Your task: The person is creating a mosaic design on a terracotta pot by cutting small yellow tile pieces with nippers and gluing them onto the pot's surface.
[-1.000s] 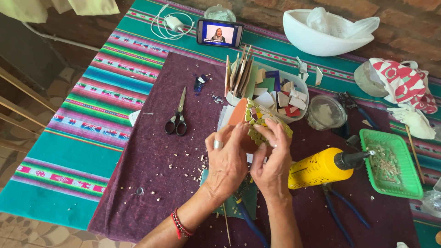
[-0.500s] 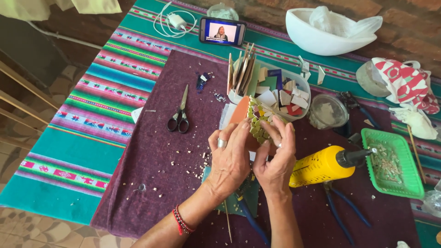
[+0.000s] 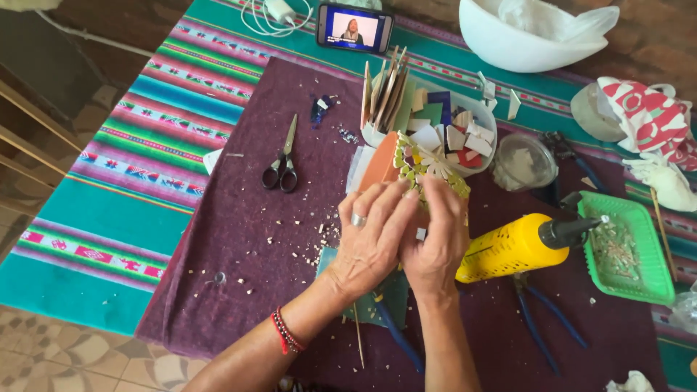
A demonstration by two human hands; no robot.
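Both my hands are cupped around an orange clay piece (image 3: 383,165) partly covered with yellow-green mosaic tiles (image 3: 425,165), held above a purple cloth (image 3: 239,254). My left hand (image 3: 370,236), with a ring and a red bead bracelet at the wrist, grips its near left side. My right hand (image 3: 435,243) presses on the tiled face with its fingertips. The lower part of the piece is hidden by my fingers.
Black scissors (image 3: 281,163) lie left of my hands. A yellow glue bottle (image 3: 519,245) lies right, over blue-handled pliers (image 3: 541,319). Beyond stand a bowl of tile bits (image 3: 454,134), wooden sticks (image 3: 385,91), a green tray (image 3: 630,247), a phone (image 3: 354,27) and a white bowl (image 3: 530,33).
My hands and the tiled piece stay in much the same place; my fingers have shifted slightly over the tiled face. The view has drifted a little.
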